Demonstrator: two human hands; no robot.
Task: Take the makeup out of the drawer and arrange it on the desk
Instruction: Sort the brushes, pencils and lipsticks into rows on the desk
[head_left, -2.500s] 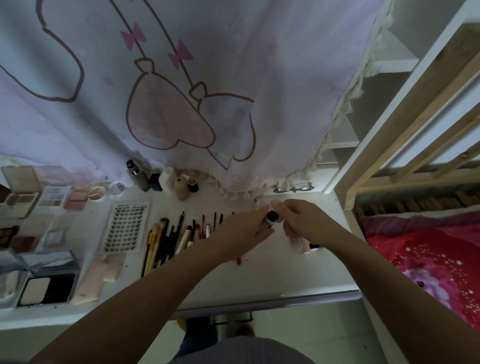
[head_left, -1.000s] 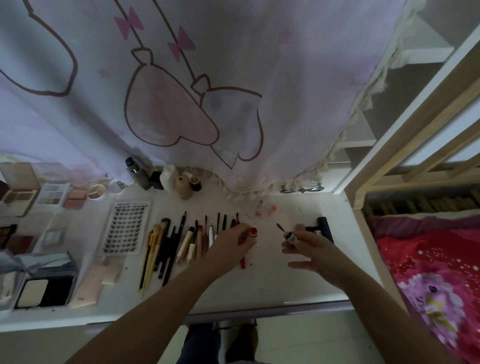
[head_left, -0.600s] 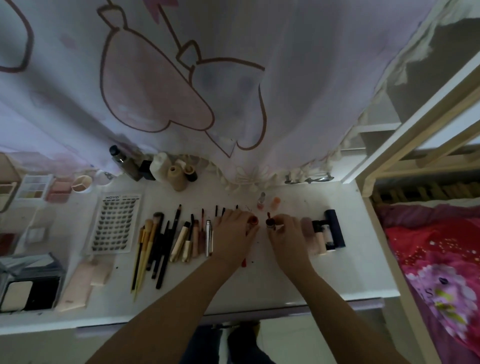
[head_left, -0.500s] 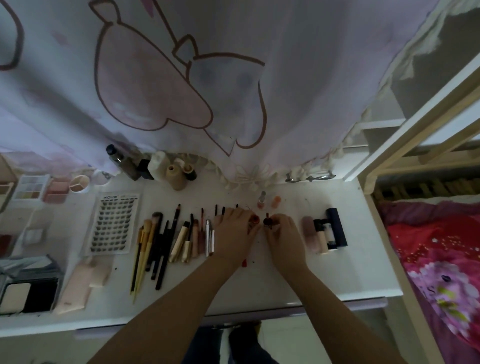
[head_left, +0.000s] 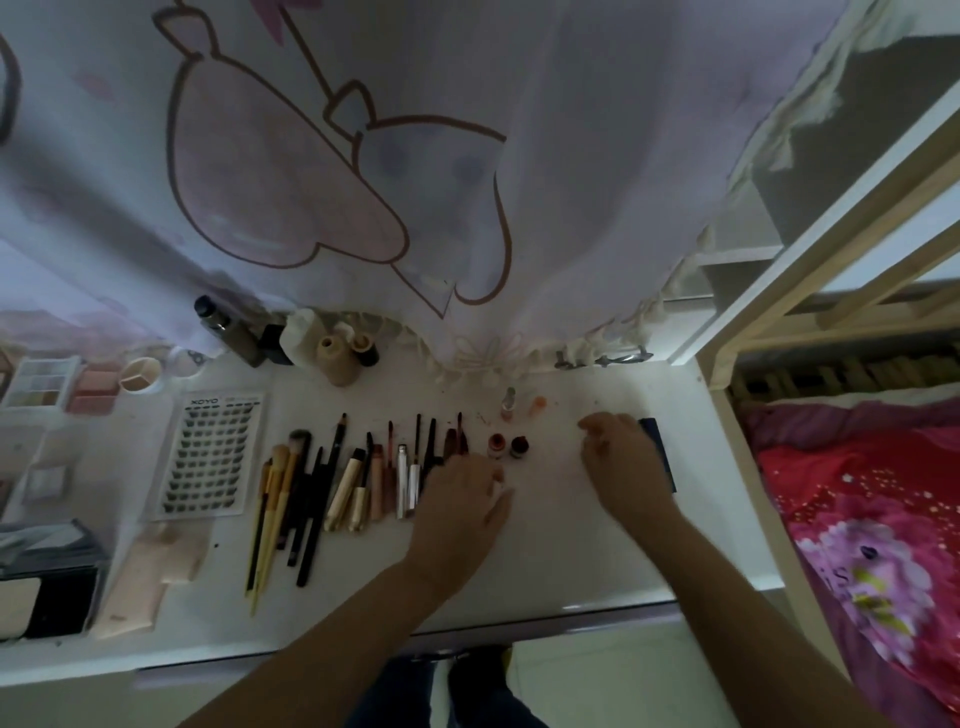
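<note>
The left hand (head_left: 457, 499) lies flat on the desk (head_left: 561, 551), fingers relaxed and holding nothing, just right of the row of brushes and pencils (head_left: 332, 483). The right hand (head_left: 623, 467) hovers with loosely curled, empty fingers, covering most of a dark case (head_left: 658, 447). Between the hands stand two small lip tint bottles (head_left: 508, 447).

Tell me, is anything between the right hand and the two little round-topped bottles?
Nothing visible: between the right hand and the two little round-topped bottles lies only bare white desk. The left hand sits nearer the person, beside that gap.
</note>
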